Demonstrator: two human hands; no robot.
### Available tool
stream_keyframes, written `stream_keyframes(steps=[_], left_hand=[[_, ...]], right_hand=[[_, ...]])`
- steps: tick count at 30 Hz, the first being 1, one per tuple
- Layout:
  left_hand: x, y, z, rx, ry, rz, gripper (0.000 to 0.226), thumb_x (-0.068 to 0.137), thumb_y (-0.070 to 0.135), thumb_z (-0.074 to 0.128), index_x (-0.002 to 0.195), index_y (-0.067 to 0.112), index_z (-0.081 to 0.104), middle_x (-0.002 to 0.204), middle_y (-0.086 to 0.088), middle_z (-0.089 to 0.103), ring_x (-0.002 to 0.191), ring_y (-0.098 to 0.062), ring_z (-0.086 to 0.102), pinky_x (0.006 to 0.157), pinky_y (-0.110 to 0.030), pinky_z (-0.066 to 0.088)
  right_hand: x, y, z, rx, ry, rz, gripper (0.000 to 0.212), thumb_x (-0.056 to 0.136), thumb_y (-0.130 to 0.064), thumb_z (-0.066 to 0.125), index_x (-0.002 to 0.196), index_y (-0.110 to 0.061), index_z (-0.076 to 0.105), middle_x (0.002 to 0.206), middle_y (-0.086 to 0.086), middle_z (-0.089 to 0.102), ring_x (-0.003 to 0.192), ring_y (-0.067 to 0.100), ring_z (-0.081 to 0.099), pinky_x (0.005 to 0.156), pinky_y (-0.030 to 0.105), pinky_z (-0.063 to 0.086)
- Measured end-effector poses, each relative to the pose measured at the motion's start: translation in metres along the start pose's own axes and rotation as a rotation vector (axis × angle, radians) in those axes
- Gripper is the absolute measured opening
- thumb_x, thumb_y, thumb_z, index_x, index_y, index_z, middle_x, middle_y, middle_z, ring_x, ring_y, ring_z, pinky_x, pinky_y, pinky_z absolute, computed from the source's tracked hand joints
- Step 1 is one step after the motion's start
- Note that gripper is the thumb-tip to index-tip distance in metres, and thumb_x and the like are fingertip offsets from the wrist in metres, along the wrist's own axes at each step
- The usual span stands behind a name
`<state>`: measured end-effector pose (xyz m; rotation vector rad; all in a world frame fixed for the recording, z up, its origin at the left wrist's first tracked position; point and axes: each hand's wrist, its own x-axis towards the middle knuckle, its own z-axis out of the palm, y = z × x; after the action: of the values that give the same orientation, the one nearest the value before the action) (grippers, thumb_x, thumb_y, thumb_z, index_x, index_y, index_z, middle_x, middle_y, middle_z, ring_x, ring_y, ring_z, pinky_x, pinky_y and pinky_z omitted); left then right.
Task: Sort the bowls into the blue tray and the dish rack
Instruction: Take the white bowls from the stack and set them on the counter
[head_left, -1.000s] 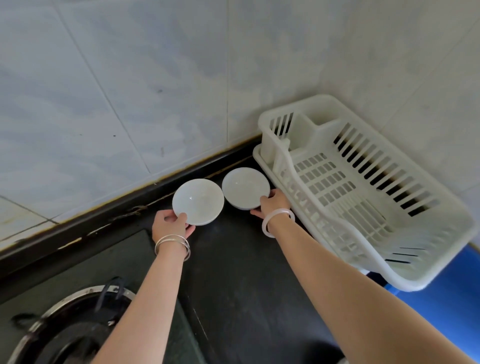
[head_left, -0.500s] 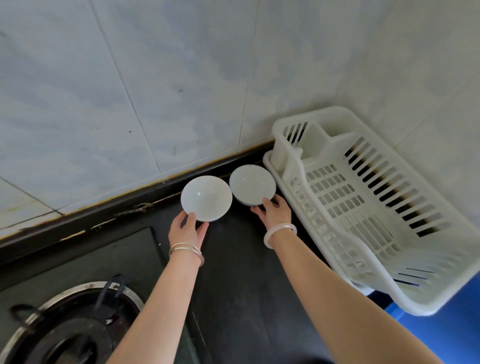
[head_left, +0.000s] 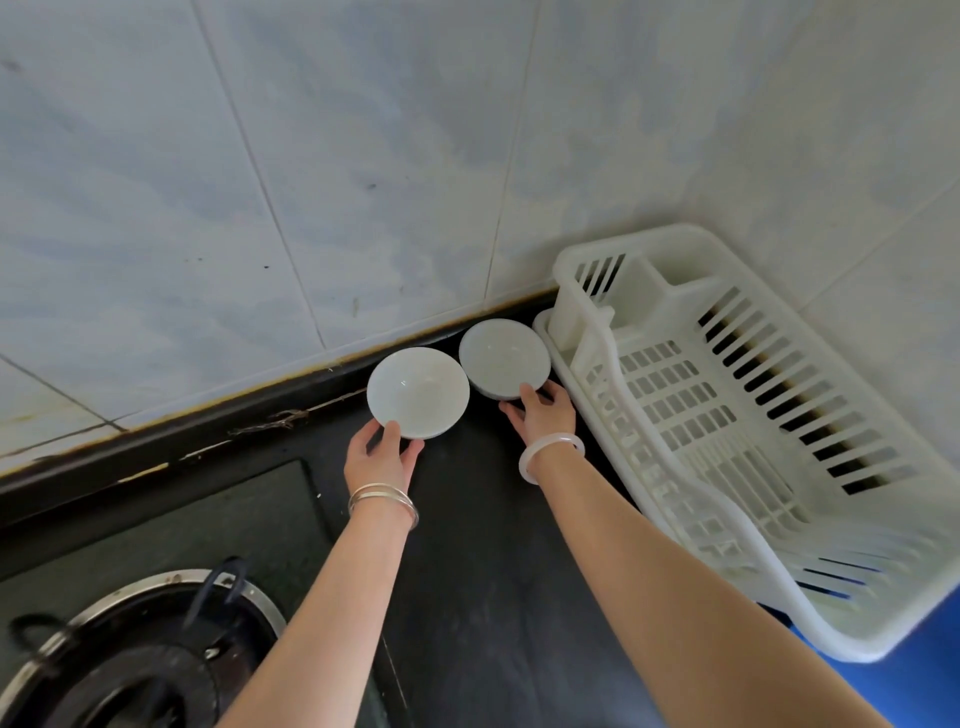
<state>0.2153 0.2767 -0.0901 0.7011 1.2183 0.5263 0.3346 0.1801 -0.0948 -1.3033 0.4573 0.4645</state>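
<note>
**Two bowls gripped beside the dish rack**

Head view: a pale tiled wall (head_left: 363, 182) rises behind a black surface (head_left: 493, 571), and the two meet along a dark, worn strip. A stove burner (head_left: 140, 660) sits at the lower left.

Two white bowls are close together at the back of the surface, their rims almost touching. The left bowl (head_left: 418, 389) is tilted, with its inside facing the camera. The left hand (head_left: 382, 457) grips its near edge, thumb over the rim and fingers underneath. That wrist wears thin silver bangles (head_left: 383, 499).

The right bowl (head_left: 504, 358) is just beside the far corner of the dish rack (head_left: 670, 436). The right hand (head_left: 543, 415) holds its near edge, one digit laid over the rim and the others curled round the side. This wrist wears a white bangle (head_left: 550, 454).

The white plastic rack runs along the right wall with no dishes in it. A patch of the blue tray (head_left: 914, 680) shows under the rack's near corner, at the lower right edge.
</note>
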Motion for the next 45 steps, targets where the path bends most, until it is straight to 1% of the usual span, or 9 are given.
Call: stream_keyframes(steps=[5,10,13,19,25,30,36,41,45], left_hand=[[-0.001,-0.004,0.001,-0.005,0.049,0.057,0.029,0.087,0.006,0.058,0.115,0.012,0.057,0.107,0.000,0.057,0.111,-0.025,0.058,0.085,-0.031,0.054],[-0.014,-0.010,-0.004,0.111,-0.017,0.138,0.039,0.090,0.009,0.054,0.128,0.015,0.054,0.133,-0.007,0.055,0.121,-0.022,0.054,0.098,-0.035,0.048],[-0.029,-0.015,-0.013,0.227,-0.084,0.170,0.043,0.091,0.011,0.053,0.133,0.015,0.048,0.137,-0.006,0.052,0.123,-0.023,0.052,0.100,-0.035,0.047],[-0.098,-0.036,-0.030,0.560,-0.415,0.194,0.025,0.090,0.013,0.054,0.114,0.014,0.063,0.109,-0.001,0.063,0.088,-0.007,0.064,0.079,-0.021,0.050],[-0.191,-0.072,-0.048,0.948,-0.765,0.288,0.024,0.089,0.012,0.055,0.110,0.019,0.065,0.113,-0.003,0.066,0.095,-0.010,0.063,0.090,-0.030,0.053],[-0.254,-0.113,-0.065,1.230,-0.919,0.387,0.024,0.089,0.024,0.055,0.112,0.021,0.064,0.110,0.004,0.067,0.087,-0.006,0.058,0.079,-0.018,0.042],[-0.277,-0.134,-0.082,1.392,-0.888,0.499,0.033,0.085,0.010,0.057,0.115,0.023,0.059,0.114,0.001,0.063,0.101,-0.019,0.061,0.091,-0.037,0.051],[-0.278,-0.137,-0.091,1.381,-0.830,0.471,0.033,0.086,0.010,0.056,0.118,0.021,0.058,0.119,-0.001,0.062,0.106,-0.019,0.060,0.091,-0.032,0.049],[-0.279,-0.137,-0.094,1.352,-0.824,0.462,0.033,0.087,0.011,0.056,0.119,0.019,0.057,0.120,-0.002,0.062,0.106,-0.020,0.060,0.089,-0.032,0.048]], right_hand=[[-0.006,-0.006,-0.007,-0.057,-0.071,0.067,0.043,0.096,-0.015,0.048,0.138,-0.012,0.039,0.133,0.013,0.051,0.107,0.030,0.061,0.085,0.034,0.050],[-0.018,-0.015,-0.022,-0.233,-0.153,0.087,0.046,0.099,-0.026,0.042,0.143,-0.017,0.034,0.145,0.006,0.043,0.121,0.031,0.053,0.091,0.035,0.045],[-0.037,-0.021,-0.036,-0.370,-0.198,0.026,0.042,0.099,-0.028,0.040,0.139,-0.017,0.039,0.139,0.005,0.049,0.113,0.025,0.057,0.089,0.033,0.046],[-0.099,-0.043,-0.089,-0.558,-0.227,-0.069,0.022,0.098,-0.026,0.039,0.111,-0.020,0.057,0.103,-0.001,0.063,0.082,0.014,0.064,0.070,0.023,0.052],[-0.173,-0.054,-0.184,-0.748,-0.091,-0.157,0.019,0.096,-0.021,0.043,0.100,-0.020,0.062,0.085,-0.005,0.065,0.067,0.009,0.061,0.062,0.021,0.051],[-0.232,-0.034,-0.274,-1.039,0.109,-0.231,0.027,0.093,-0.014,0.043,0.104,-0.023,0.065,0.094,-0.004,0.067,0.089,0.015,0.058,0.074,0.024,0.043],[-0.272,0.001,-0.331,-1.155,0.255,-0.124,0.022,0.091,-0.022,0.051,0.110,-0.020,0.062,0.110,0.001,0.066,0.098,0.021,0.058,0.073,0.023,0.038],[-0.286,0.015,-0.334,-1.123,0.337,-0.125,0.016,0.086,-0.024,0.060,0.100,-0.017,0.061,0.097,0.002,0.064,0.079,0.019,0.051,0.067,0.024,0.036],[-0.290,0.015,-0.325,-1.222,0.402,-0.123,0.005,0.088,-0.018,0.053,0.087,-0.014,0.050,0.087,0.007,0.062,0.067,0.021,0.047,0.048,0.024,0.030]])
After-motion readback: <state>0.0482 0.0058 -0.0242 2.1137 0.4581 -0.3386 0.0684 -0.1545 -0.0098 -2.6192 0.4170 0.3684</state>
